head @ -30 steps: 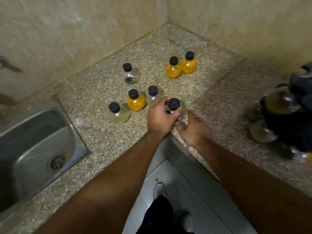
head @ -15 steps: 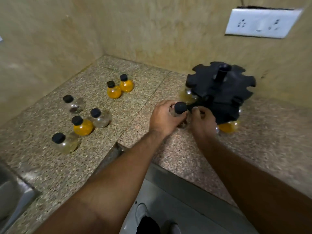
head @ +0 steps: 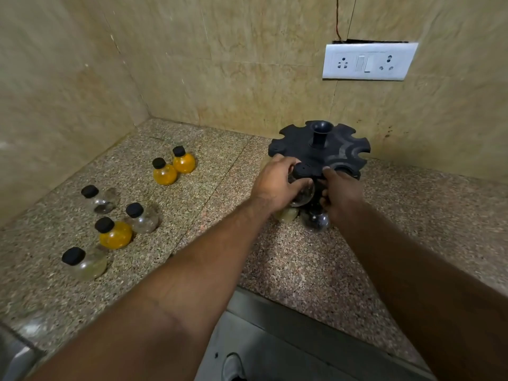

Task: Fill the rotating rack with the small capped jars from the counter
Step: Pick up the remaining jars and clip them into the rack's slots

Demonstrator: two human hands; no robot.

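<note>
A black rotating rack with notched edges and a centre post stands on the granite counter near the back wall. My left hand grips a clear round jar with a black cap at the rack's near edge. My right hand touches the same jar and the rack rim from the right, fingers curled. Under the rack hang a yellowish jar and a dark clear jar. Several capped jars stand on the counter to the left: orange ones, clear ones.
A white socket plate is on the wall above the rack. Tiled walls meet in a corner at the back left. A steel sink corner shows at the bottom left. The counter's inner edge drops to the floor, where my shoe shows.
Both hands lifted the clear jar from the counter group and carried it right to the rack's near edge. The view swung right; the sink left the frame.
</note>
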